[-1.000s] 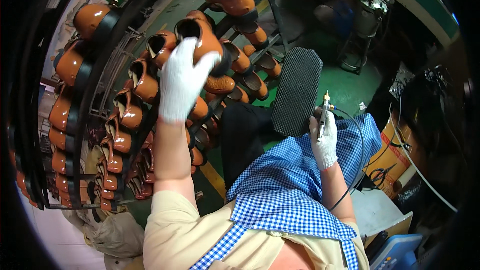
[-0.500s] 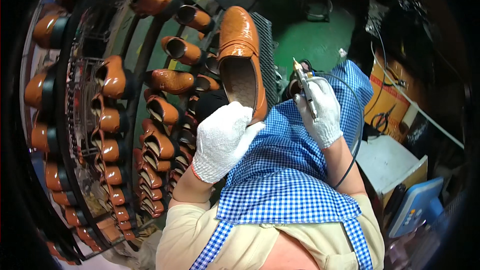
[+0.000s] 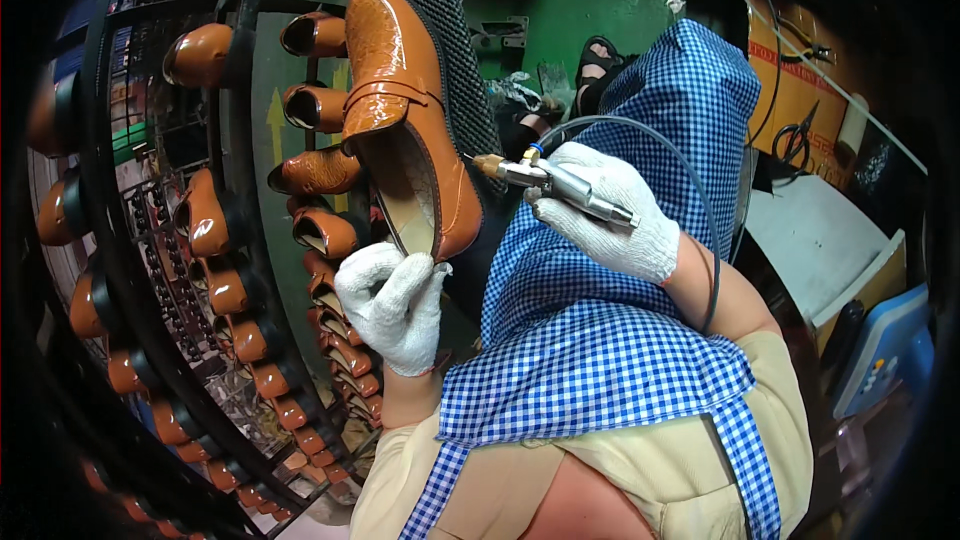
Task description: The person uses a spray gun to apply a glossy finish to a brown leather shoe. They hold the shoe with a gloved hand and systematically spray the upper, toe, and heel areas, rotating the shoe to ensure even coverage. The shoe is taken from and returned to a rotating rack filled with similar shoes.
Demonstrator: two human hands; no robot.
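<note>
My left hand, in a white knitted glove, pinches the heel edge of a glossy brown leather loafer. The loafer's toe points away from me, and its opening, with a pale insole, faces up. In my gloved right hand is a slim metal hand tool with a brass tip, fed by a dark hose. Its tip points left and is close beside the loafer's outer side; whether they touch I cannot tell. A dark ribbed pad shows behind the shoe.
On the left, black metal racks carry many similar brown shoes. Black scissors and pliers lie at the right, near a white board and a blue device. A blue checked apron covers my lap.
The loafer has shifted left in the view and turned slightly, its heel now pinched by my left hand. My right hand has brought the tool left, its tip swinging toward the shoe's side.
</note>
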